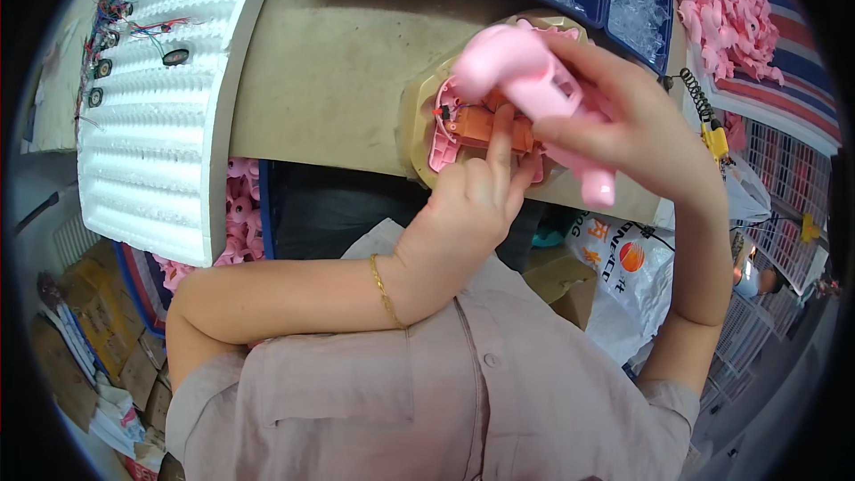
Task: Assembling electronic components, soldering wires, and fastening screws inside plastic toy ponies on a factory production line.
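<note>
My right hand [628,111] grips a pink plastic shell [517,62] with a rounded end and a small rectangular opening, tilted above the table. Below it, a tan holder [417,120] at the table's edge cradles another pink shell piece [442,153]. An orange block-shaped part [472,126] lies inside that piece, with small wires and a dark connector at its left end. My left hand [472,200] reaches in from below, its outstretched fingers touching the orange part and holding nothing. The raised shell and my right hand hide the holder's right side.
A white foam tray [169,98] with wired round speakers [175,57] stands at left. Blue bins [592,13] of clear plastic pieces line the far edge. Pink parts [726,9] are heaped far right, near a coiled black cord [699,93]. More pink parts [240,205] sit below the tray.
</note>
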Available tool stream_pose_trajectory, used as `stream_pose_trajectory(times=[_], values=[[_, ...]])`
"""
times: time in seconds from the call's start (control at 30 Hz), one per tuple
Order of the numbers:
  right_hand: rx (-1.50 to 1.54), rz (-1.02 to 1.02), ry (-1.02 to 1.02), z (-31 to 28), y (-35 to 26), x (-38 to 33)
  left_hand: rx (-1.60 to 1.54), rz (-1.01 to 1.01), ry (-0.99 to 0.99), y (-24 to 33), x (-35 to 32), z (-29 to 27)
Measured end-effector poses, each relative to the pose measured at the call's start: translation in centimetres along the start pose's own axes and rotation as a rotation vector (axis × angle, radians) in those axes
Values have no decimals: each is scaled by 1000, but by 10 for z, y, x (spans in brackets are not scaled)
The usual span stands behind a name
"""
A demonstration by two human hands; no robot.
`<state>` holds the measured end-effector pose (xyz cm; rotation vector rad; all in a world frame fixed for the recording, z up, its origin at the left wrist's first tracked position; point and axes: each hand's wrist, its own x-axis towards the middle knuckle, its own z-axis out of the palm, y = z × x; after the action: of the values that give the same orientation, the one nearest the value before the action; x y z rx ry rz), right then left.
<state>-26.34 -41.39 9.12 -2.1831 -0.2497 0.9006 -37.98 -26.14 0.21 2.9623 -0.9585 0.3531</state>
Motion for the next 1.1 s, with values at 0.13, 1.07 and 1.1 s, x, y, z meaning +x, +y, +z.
stream_pose_trajectory(times=[0.13,1.07,1.1], values=[[-691,-521,57,7,14,4,-414,-61,149,-18,-11,9],[-712,-460,37,16,12,4,-752,-203,396,-75,-2,16],[-708,-445,13,15,10,4,-791,-189,419,-67,9,7]])
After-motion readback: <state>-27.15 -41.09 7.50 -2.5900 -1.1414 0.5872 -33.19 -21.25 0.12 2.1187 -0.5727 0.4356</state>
